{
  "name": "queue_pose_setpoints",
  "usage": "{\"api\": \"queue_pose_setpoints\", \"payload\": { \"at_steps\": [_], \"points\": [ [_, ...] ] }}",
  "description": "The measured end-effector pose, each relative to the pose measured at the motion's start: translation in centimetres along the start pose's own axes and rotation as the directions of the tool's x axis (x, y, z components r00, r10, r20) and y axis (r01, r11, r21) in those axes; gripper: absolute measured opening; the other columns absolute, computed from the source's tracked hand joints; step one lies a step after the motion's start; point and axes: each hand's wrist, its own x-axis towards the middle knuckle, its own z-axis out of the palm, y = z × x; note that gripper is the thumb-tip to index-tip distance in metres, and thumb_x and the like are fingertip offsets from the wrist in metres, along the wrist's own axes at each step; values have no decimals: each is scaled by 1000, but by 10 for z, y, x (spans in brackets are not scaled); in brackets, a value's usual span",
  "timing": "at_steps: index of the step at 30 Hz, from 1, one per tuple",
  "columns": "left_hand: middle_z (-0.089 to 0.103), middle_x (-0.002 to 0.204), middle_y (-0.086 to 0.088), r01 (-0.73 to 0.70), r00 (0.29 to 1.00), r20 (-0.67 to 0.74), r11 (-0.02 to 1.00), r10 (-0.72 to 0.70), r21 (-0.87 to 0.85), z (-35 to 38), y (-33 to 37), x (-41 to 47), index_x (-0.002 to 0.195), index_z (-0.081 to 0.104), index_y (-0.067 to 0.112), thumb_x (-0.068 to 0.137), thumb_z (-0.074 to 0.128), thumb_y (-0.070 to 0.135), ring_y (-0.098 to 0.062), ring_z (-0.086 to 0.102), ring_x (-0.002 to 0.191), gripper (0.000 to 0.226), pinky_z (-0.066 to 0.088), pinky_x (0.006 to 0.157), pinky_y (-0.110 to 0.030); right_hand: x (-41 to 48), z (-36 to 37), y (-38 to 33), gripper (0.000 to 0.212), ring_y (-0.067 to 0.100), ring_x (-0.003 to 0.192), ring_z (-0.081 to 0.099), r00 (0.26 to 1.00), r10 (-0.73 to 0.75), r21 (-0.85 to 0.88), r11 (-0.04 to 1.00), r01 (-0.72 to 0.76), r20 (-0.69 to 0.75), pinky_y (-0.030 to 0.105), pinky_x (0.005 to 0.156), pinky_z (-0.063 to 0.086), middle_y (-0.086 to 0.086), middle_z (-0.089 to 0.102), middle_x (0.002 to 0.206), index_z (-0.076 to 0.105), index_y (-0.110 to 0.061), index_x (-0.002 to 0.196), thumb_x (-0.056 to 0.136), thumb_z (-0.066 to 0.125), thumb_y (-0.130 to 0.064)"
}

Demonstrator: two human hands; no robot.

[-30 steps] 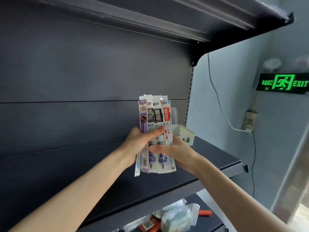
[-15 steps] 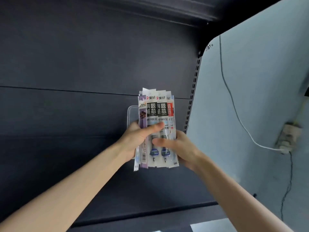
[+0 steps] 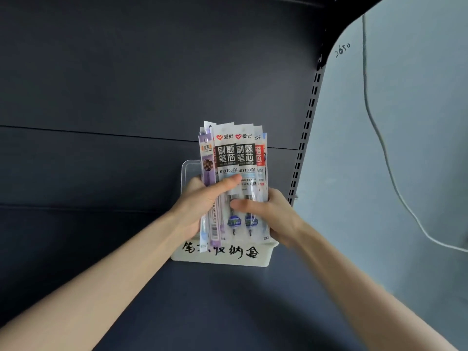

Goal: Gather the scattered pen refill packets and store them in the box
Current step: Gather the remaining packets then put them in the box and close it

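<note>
A stack of pen refill packets (image 3: 234,158) stands upright, held between both hands. The front packets are white with black labels, one purple packet sits at the left and a red-labelled one at the right. My left hand (image 3: 200,201) grips the stack's left side with the thumb across the front. My right hand (image 3: 273,214) clasps the right side. The packets' lower ends reach the top of a translucent white box (image 3: 220,257) with black handwriting on its front wall. The box stands on the dark shelf (image 3: 202,300), and its inside is hidden behind the packets.
The dark shelving back panel (image 3: 126,84) rises right behind the box. A perforated shelf upright (image 3: 305,133) runs along the right. Beyond it is a pale wall (image 3: 417,148) with a white cable (image 3: 387,158) hanging down.
The view has swung left and down, so the labelled box now shows under the packets. Both hands have kept their hold and the stack sits lower, at the box's top.
</note>
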Motion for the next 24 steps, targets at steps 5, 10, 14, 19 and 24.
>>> {"api": "queue_pose_setpoints", "payload": {
  "at_steps": [5,10,14,19,24],
  "points": [
    [75,82,8,18,994,-108,1000,-20,-19,12,1,-1,86,63,29,79,65,39,-10,71,80,12,56,70,-31,9,-6,4,27,28,92,70,992,-14,35,999,9,127,39,82,58,12,73,100,68,-8,104,80,66,5],
    [76,90,5,3,976,-216,1000,-6,-13,13,3,-2,92,67,26,78,66,42,-16,71,90,21,54,85,-40,15,-11,4,28,29,91,71,995,-36,74,997,30,89,42,82,58,12,74,101,69,-9,102,78,68,7],
    [76,98,-3,-51,969,-241,999,47,-10,8,6,-1,100,70,18,72,69,37,-22,71,95,33,53,89,-46,18,-6,4,30,29,88,72,997,-51,91,995,46,61,39,75,60,13,74,100,68,-7,104,77,68,6],
    [75,97,-10,-63,966,-253,996,45,-65,-9,12,6,103,69,10,78,70,28,-28,72,91,30,56,73,-41,25,0,-2,32,29,90,72,997,-78,157,985,72,31,39,74,60,15,74,104,67,-7,108,79,65,7],
    [74,98,-13,-82,973,-217,997,78,-9,-28,11,10,103,69,8,84,67,17,-29,71,90,21,57,76,-43,33,15,0,31,28,92,71,994,-88,93,992,82,60,41,82,58,12,74,100,67,-11,104,78,67,6]
  ]
}}
